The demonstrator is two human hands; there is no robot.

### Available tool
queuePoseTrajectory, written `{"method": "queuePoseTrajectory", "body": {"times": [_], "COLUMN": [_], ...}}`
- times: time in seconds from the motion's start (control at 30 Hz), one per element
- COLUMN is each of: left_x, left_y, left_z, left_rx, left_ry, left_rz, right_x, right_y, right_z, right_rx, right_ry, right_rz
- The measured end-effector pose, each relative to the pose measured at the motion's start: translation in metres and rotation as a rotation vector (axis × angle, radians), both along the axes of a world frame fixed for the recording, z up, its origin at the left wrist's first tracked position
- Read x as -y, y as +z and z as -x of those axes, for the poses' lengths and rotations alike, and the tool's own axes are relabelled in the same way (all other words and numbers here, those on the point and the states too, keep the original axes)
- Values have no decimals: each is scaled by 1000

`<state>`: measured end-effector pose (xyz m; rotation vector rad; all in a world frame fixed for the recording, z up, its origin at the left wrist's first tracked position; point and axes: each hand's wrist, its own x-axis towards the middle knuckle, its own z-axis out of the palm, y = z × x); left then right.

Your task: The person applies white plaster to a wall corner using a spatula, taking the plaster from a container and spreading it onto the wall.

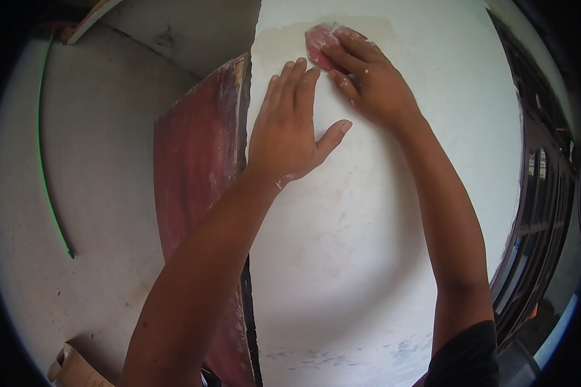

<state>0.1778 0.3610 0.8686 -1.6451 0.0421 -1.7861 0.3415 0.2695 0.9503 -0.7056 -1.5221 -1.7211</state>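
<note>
My right hand (371,77) presses a reddish piece of sandpaper (317,46), smeared with white dust, against the upper part of the white wall (342,245). Its fingers lie over the sheet and hide much of it. Lower and to the left, my left hand (287,126) is open near the wall's left edge, fingers upward and thumb spread, holding nothing. White specks mark both hands. Around the sandpaper, a beige-grey patch (381,27) shows on the wall.
A dark red wooden panel (193,148) stands along the wall's left edge. Farther left, a green strip (40,142) hangs on a grey wall, above a cardboard piece (81,371) at the bottom. A dark barred window frame (539,193) is on the right.
</note>
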Motion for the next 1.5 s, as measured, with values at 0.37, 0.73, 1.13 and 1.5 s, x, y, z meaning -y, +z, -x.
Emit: {"method": "queuePoseTrajectory", "body": {"times": [0.37, 0.73, 1.13, 1.5], "left_x": [0, 2, 0, 7], "left_y": [-1, -1, 0, -27], "left_z": [-2, -2, 0, 5], "left_rx": [1, 8, -12, -109], "left_ry": [-3, -10, 7, 17], "left_rz": [43, 42, 58, 133], "right_x": [2, 17, 16, 37], "right_y": [6, -53, -21, -151], "right_z": [7, -22, -28, -33], "right_rx": [-25, 5, -167, -107], "right_ry": [87, -63, -51, 70], "right_rz": [-40, 37, -33, 37]}}
